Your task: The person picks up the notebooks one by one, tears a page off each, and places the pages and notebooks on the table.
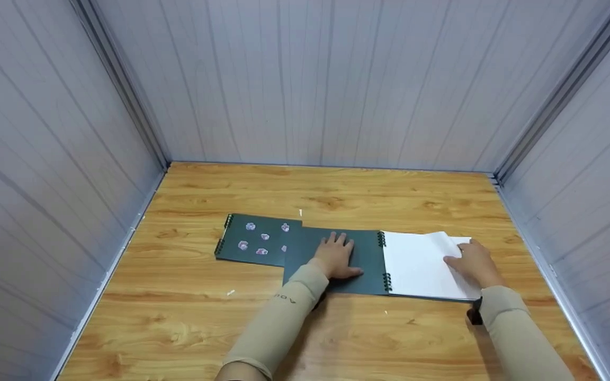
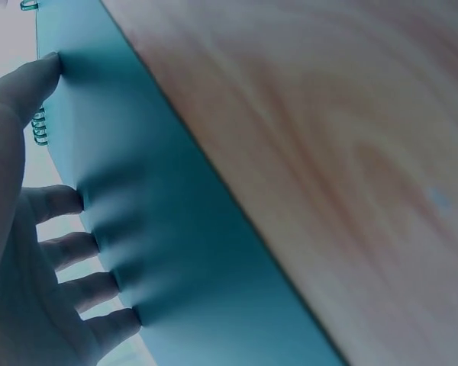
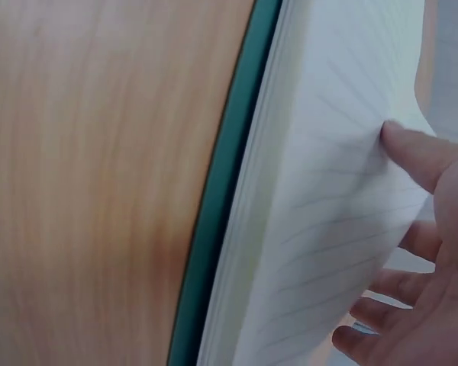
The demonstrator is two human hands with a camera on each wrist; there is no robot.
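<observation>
the notebook (image 1: 373, 260) lies open around its rings (image 1: 387, 281); left of them, left hand (image 1: 335, 259) rests, fingers apart; right, right hand (image 1: 475, 263) pinches a page (image 1: 419, 262), probably light, easily creased, best held edgewise.

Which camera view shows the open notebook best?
The head view: it frames the open notebook, with dark green cover, coils and pages together. The left wrist shows mostly cover and some coils; the right wrist, only lined pages and a green edge.
</observation>
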